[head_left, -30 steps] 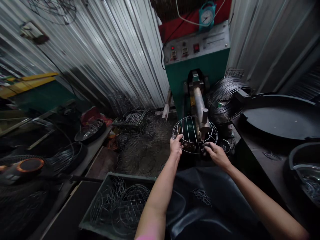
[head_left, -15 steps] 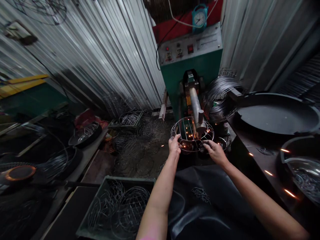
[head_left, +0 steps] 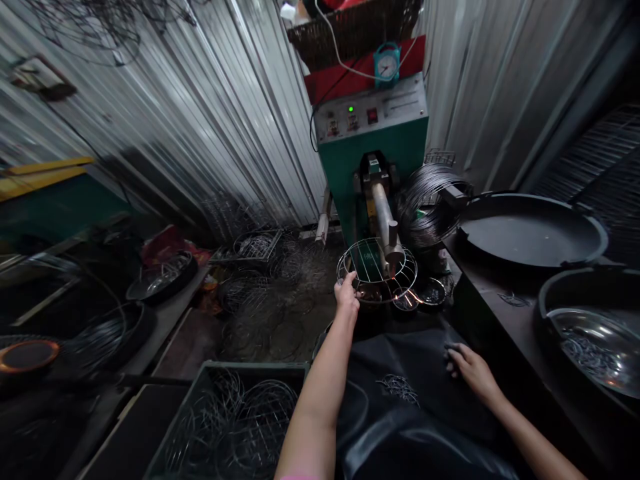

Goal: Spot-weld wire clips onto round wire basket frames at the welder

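My left hand (head_left: 347,293) is closed on the left rim of a round wire basket (head_left: 367,280). The basket sits around the tip of a spot welder's thick metal arm (head_left: 384,213), and a few sparks glow below it. My right hand (head_left: 469,369) is off the basket, above the dark apron (head_left: 425,440) on my lap. Its fingers are curled together, and what they hold, if anything, is hidden. Left of that hand, a small heap of short bent wire pieces (head_left: 399,388) lies on the apron.
The green welding machine (head_left: 345,160) stands ahead with a clock (head_left: 387,65) on top. To its right are a wire coil (head_left: 430,200) and a large black pan (head_left: 530,230). A bowl of wire pieces (head_left: 610,340) stands at right, a crate of wire frames (head_left: 200,400) at lower left.
My right hand has left the basket's rim and moved down and right over my lap. Most sparks are gone. The machine's red lamp is off and a green one is lit.
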### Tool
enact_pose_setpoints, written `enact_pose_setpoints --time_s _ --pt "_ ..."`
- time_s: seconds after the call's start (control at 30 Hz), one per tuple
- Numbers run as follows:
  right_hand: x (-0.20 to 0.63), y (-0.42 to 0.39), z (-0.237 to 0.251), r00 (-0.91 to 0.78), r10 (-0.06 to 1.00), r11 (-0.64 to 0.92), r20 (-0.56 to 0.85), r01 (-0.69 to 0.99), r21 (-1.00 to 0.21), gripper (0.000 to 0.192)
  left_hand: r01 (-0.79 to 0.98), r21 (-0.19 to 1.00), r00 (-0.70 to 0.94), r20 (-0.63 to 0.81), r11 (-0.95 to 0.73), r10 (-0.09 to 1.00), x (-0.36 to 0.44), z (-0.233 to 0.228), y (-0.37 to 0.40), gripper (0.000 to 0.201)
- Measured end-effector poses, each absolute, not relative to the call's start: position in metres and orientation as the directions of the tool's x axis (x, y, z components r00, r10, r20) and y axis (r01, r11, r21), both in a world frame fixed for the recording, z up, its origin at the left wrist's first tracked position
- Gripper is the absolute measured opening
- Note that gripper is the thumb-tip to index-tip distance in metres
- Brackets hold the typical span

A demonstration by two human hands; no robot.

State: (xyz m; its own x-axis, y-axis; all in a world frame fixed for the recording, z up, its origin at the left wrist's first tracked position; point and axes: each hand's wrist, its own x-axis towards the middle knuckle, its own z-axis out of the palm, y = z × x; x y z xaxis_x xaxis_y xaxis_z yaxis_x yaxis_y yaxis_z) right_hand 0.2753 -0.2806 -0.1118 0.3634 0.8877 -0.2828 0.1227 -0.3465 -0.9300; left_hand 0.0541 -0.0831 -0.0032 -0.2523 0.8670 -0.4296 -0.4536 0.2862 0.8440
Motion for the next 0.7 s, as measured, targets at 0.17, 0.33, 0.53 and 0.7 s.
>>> enact_pose_setpoints --time_s 0.17,0.33,0.53,0.7 --pt "0.275 -0.292 -0.117 0.364 0.893 -0.317 -0.263 0.095 -0.944 0.042 -0.286 0.815 -0.149 -0.558 0.504 0.817 0.023 0.001 -0.058 0.041" --pt "0.259 -0.260 -0.071 0.341 0.933 -0.149 -0.112 0.087 -0.985 0.044 -0.225 0.790 -0.003 -0.586 0.571 0.810 0.013 0.009 -0.030 0.033" --pt "0.196 -0.193 -0.006 0.145 0.986 0.078 0.081 0.028 -0.997 0.040 -0.352 0.834 -0.171 -0.504 0.425 0.846 0.030 -0.009 -0.065 0.035" --pt "0.188 -0.173 -0.022 0.130 0.991 0.015 0.035 0.153 -0.988 0.031 -0.379 0.871 -0.255 -0.424 0.314 0.869 0.036 -0.011 -0.086 0.044"
